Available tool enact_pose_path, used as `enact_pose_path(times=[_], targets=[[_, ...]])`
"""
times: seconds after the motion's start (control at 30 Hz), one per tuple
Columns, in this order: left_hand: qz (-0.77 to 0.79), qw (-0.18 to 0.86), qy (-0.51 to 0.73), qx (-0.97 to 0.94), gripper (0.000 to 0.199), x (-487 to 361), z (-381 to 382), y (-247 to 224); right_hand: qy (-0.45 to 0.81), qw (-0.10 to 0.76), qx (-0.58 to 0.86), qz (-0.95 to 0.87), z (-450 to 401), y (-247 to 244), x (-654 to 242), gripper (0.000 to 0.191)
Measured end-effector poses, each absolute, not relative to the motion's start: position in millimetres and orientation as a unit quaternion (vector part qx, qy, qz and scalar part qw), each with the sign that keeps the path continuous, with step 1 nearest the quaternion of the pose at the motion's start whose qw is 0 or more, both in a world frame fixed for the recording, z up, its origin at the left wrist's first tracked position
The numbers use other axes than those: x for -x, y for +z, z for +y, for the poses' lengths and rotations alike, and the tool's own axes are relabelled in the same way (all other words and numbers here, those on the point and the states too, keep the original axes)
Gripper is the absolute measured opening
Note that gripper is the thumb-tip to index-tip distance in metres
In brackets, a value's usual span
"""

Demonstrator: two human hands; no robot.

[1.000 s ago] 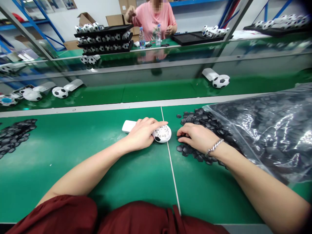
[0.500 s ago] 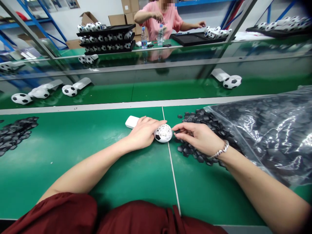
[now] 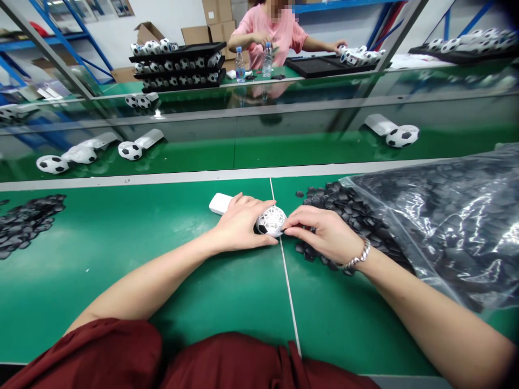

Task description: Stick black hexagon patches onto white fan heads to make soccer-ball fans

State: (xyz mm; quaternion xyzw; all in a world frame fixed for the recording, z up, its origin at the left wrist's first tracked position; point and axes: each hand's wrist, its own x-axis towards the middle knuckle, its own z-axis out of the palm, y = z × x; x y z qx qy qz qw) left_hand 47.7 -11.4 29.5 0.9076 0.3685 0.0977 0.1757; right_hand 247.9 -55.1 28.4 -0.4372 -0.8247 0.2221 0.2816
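My left hand (image 3: 242, 220) is wrapped around a white soccer-ball-shaped plastic part (image 3: 271, 219), thumb at its near side and fingers over its top. The part has open cut-outs on its face, a black patch at lower left, and a white handle-like end (image 3: 220, 203) sticking out left of the hand. With fingertips pinched, my right hand (image 3: 320, 232) touches the ball's right edge. A sliver of a small black piece (image 3: 282, 232) shows at those fingertips, mostly hidden. Loose black pieces (image 3: 352, 208) lie in a pile behind and under the right hand.
A clear plastic bag (image 3: 454, 216) full of black pieces lies at right. Another black pile (image 3: 28, 221) is at left. Beyond the white rail, a green conveyor (image 3: 251, 154) carries soccer-ball parts (image 3: 402, 136). Across it, a person in pink (image 3: 275, 32) works beside stacked black trays (image 3: 178, 67).
My right hand has moved left, bringing a black piece to the ball's edge. My left thumb has come out along the near side. Parts on the near conveyor have shifted right.
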Motion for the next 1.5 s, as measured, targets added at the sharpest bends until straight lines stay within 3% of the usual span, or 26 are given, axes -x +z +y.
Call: enact_pose_path(times=[0.37, 0.57, 0.97, 1.23, 1.5], targets=[[0.398, 0.139, 0.139, -0.896, 0.06, -56.5, -17.9, 25.4, 0.206, 0.332, 0.457, -0.799, -53.9, 15.7, -242.3, 0.006], [0.395, 0.137, 0.159, -0.894, 0.054, -59.0, -18.1, 24.7, 0.292, 0.324, 0.477, -0.763, -50.5, 5.4, -241.8, 0.037], [0.388, 0.138, 0.175, -0.894, 0.049, -58.1, -17.4, 23.0, 0.323, 0.364, 0.474, -0.734, -48.2, -1.0, -236.0, 0.033], [0.312, 0.183, 0.148, -0.921, 0.068, -50.8, -7.8, 27.0, 0.221, 0.237, 0.52, -0.79, -42.7, 21.5, -257.9, 0.024], [0.34, 0.215, 0.125, -0.907, 0.067, -46.3, -12.0, 25.4, 0.202, 0.117, 0.53, -0.815, -42.2, 12.3, -262.0, 0.006]])
